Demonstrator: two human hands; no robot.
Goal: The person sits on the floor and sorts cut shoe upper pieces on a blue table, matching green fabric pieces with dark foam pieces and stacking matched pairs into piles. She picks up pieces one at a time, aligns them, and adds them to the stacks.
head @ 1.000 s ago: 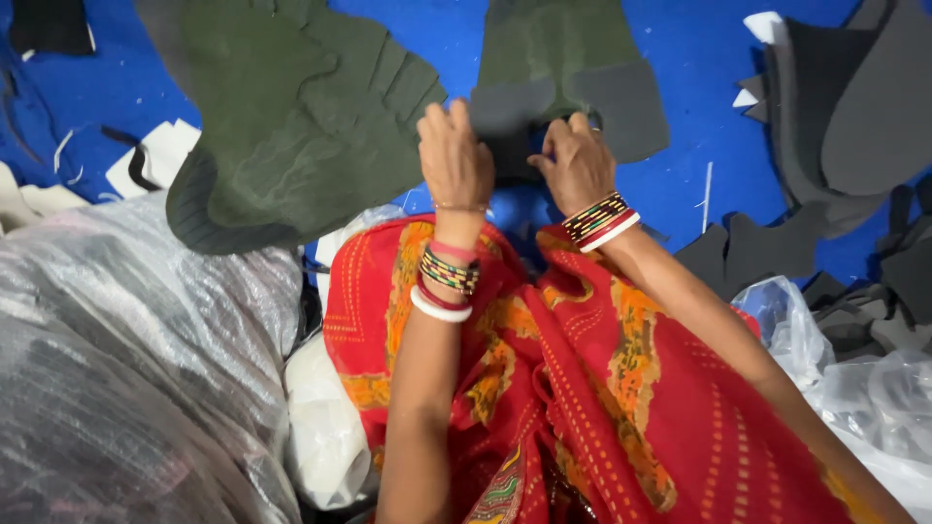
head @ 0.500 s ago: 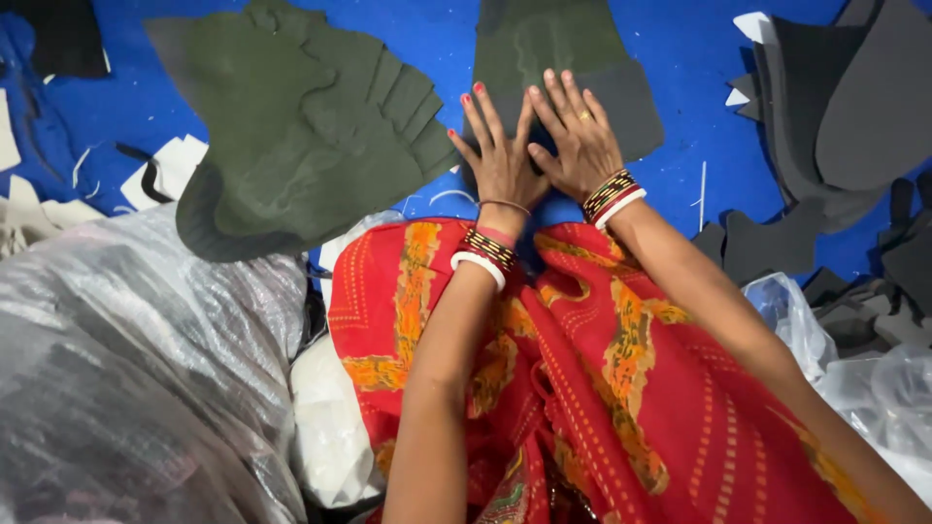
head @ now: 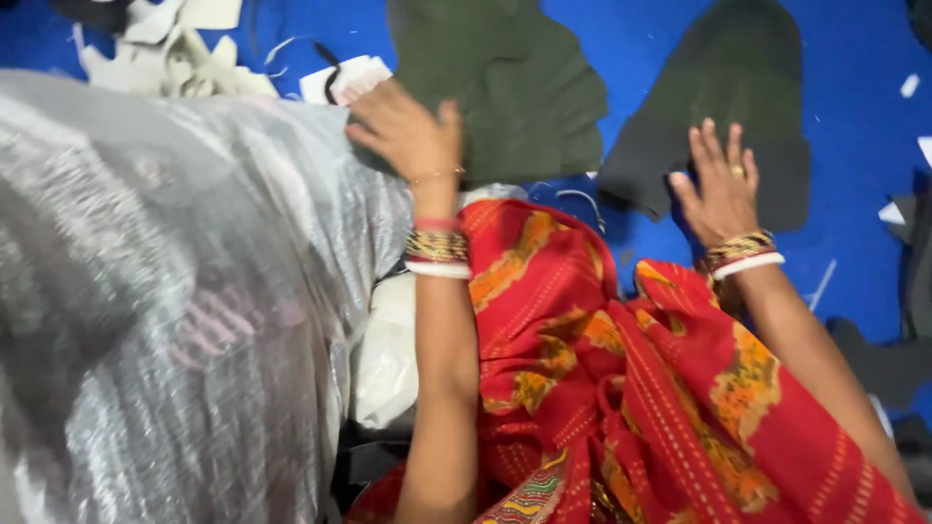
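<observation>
Item: two stacks of dark green cut felt-like pieces on our blue floor covering (head: pixel 854 126).

Left hand (head: pixel 408 131): we see it loosely curled, gripping the near-left edge of the left green stack (head: pixel 515 78), right beside the clear plastic bag (head: pixel 165 291).

Right hand (head: pixel 723 189): released, fingers spread, palm flat on the lower edge of the right green stack (head: pixel 738 107).

Relation: both stacks lie ahead of us, long axes running away from the body; each hand is nearest its own stack, the two stacks apart.

Also present: red patterned cloth (head: pixel 631 388) over our lap, white scraps (head: pixel 175 49) top left.
</observation>
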